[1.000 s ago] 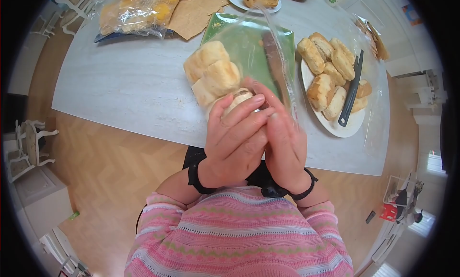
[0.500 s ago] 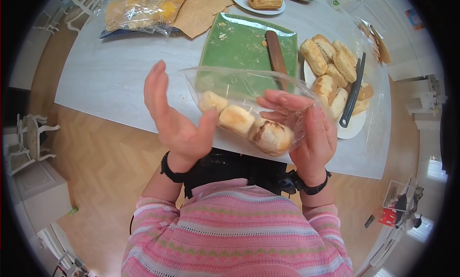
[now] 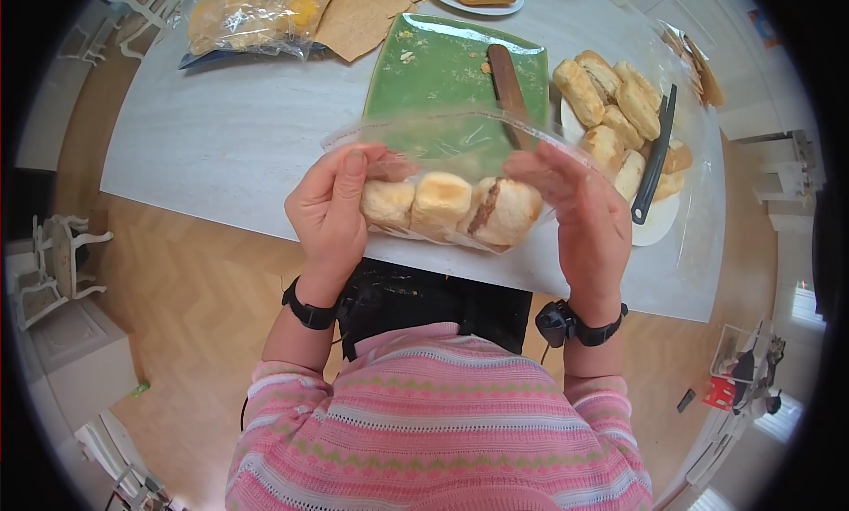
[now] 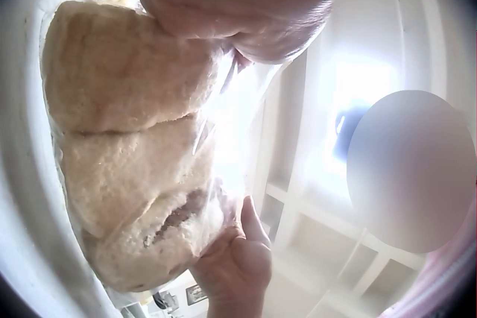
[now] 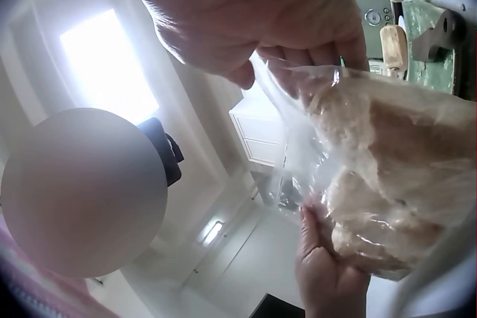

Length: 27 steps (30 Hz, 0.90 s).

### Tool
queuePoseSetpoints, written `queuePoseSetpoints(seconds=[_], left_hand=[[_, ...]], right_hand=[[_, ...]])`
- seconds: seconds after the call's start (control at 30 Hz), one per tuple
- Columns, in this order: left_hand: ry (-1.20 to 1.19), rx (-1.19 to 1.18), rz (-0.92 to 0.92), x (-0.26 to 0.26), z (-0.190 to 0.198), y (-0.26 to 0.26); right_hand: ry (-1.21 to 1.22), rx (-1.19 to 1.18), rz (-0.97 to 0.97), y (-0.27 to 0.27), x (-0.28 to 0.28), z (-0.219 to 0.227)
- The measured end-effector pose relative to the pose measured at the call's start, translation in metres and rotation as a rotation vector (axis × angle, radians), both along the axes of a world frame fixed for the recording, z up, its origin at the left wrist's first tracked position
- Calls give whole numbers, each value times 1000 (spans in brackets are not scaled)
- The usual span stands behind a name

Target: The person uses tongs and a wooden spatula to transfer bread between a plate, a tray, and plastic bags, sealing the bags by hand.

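Note:
A clear zip bag (image 3: 460, 148) with several bread rolls (image 3: 442, 195) in a row is held up at the table's front edge. My left hand (image 3: 332, 215) pinches the bag's left end between thumb and fingers. At the other end my right hand (image 3: 592, 223) has its fingers behind the plastic, only gently bent, against the bag's side. The left wrist view shows the rolls (image 4: 127, 68) close up beneath the left hand (image 4: 238, 5). In the right wrist view the right hand (image 5: 261, 16) is at the bag's edge, with the bag (image 5: 402, 146) below it.
Behind the bag lies a green tray (image 3: 433, 77) with crumbs and a brown-handled utensil (image 3: 506, 82). To the right, a white oval plate (image 3: 656, 231) carries rolls and black tongs (image 3: 656, 157). Bagged buns (image 3: 252, 20) and brown paper (image 3: 367, 20) are at the back left.
The bag has been turned from upright to lying lengthwise between the hands. My left hand, raised off it half a second ago, now grips its left end. My right hand has shifted slightly right.

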<state>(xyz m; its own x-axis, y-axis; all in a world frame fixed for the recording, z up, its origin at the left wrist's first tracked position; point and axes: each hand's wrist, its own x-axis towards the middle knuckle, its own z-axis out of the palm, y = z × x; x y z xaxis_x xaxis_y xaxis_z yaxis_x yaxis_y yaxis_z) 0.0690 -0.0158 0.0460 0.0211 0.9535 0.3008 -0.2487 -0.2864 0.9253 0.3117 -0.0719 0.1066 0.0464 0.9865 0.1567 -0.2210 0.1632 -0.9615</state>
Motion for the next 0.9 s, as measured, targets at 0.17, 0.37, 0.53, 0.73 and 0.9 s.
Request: queuePoseSetpoints(seconds=[0.17, 0.37, 0.53, 0.73, 0.9], left_hand=[[8, 3, 51, -3, 7, -2], [-73, 15, -87, -5, 13, -2], [-126, -135, -203, -9, 10, 4], [-91, -80, -219, -21, 3, 8], [-259, -91, -267, -16, -6, 12]], right_hand=[[-227, 3, -92, -4, 2, -2], [-260, 31, -170, -5, 10, -12], [-288, 51, -184, -4, 12, -18], [-306, 70, -97, -5, 19, -20], [-239, 115, 22, -4, 28, -25]])
